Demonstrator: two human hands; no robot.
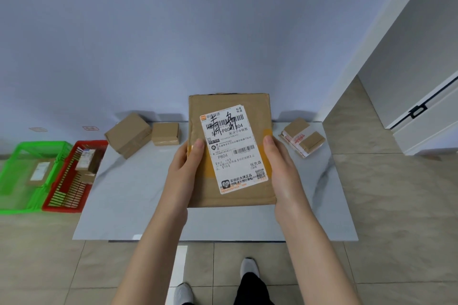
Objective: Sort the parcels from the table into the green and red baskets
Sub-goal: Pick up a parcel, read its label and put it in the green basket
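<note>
A flat brown cardboard parcel [257, 116] with a white shipping label and handwritten black characters is held up above the table, label towards me. My left hand [183, 168] grips its left edge, thumb on the front. My right hand [282, 171] grips its right edge the same way. The green basket [14, 156] stands on the floor at the far left and holds one labelled parcel. Right beside it the red basket [62, 195] holds a few small parcels.
On the white marble table [128, 193] lie two brown boxes [128, 135] [165, 133] at the back left and a taped parcel [303, 140] at the back right. A white cabinet [421, 116] stands at the right. My feet are on the tiled floor below.
</note>
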